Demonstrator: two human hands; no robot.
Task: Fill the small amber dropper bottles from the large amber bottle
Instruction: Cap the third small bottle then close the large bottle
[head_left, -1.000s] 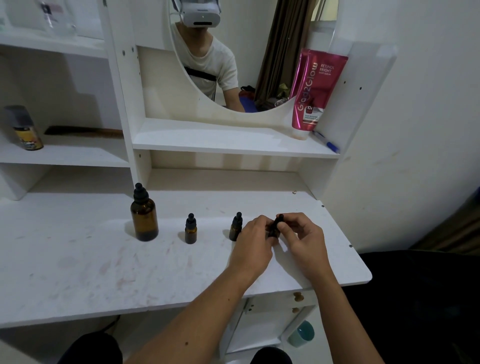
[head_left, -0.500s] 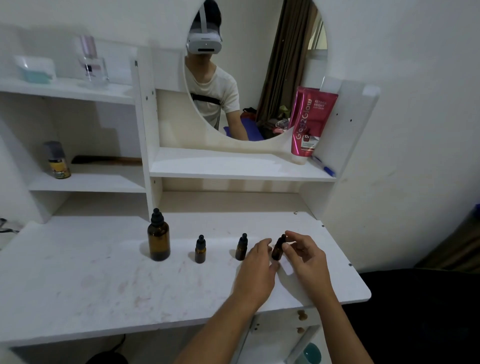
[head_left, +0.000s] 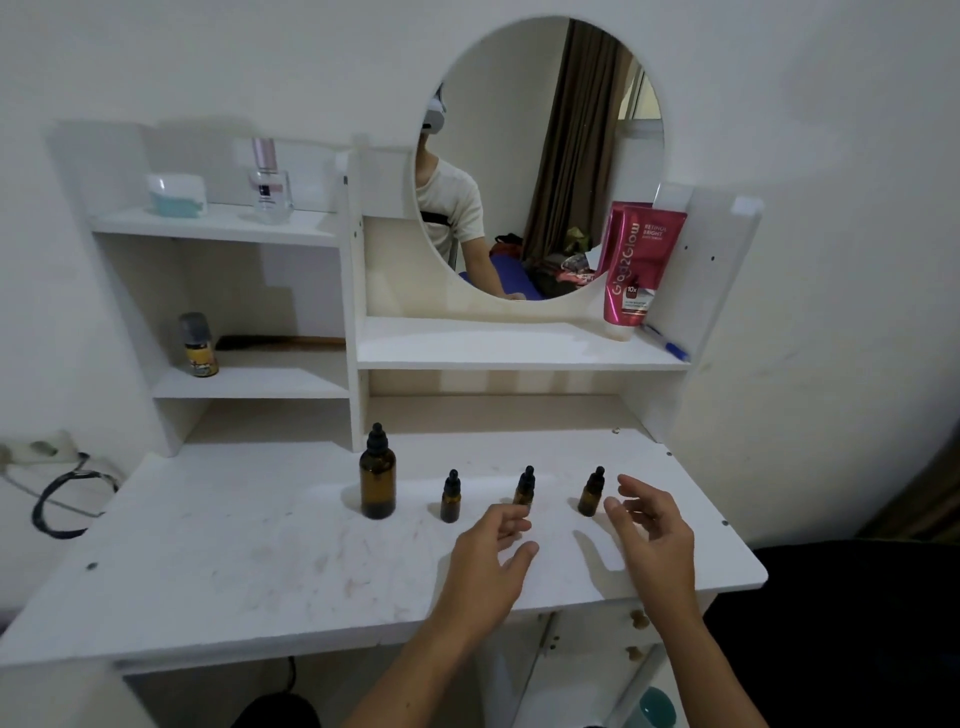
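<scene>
With all four capped bottles upright in a row, I note my left hand (head_left: 485, 558) and right hand (head_left: 652, 525) loosely spread, holding nothing, flanking the rightmost small dropper bottle (head_left: 591, 493), the large amber bottle (head_left: 377, 480) untouched.

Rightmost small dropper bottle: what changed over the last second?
Both hands let go of the rightmost small bottle and drew back open: left hand, right hand. It stands capped on the table. The large bottle and other two small ones stayed put.
</scene>
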